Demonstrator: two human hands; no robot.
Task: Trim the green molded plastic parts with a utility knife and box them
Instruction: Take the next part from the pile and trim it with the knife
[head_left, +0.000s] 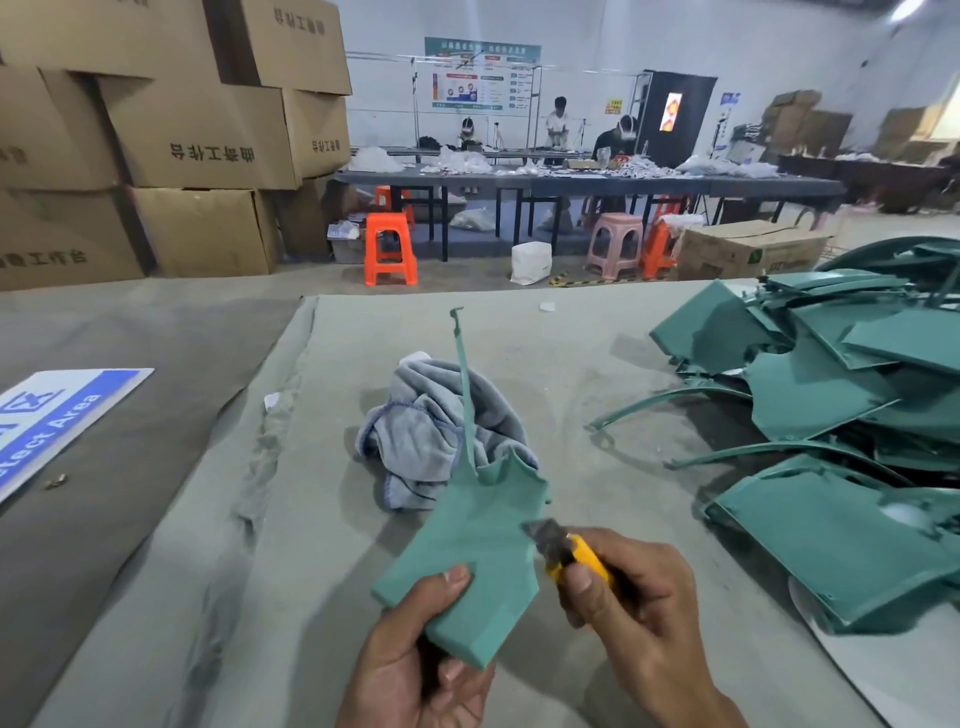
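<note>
Your left fingers (457, 579) are pinching the green part (478, 551); your right hand (631, 597) is gripping the knife (569, 553), blade at its edge.

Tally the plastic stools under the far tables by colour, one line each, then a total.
Orange stools: 3, the near one, one behind it and one on the right beside the pink
Pink stool: 1
Total: 4 that show plainly; others may be hidden behind the table legs.
</note>
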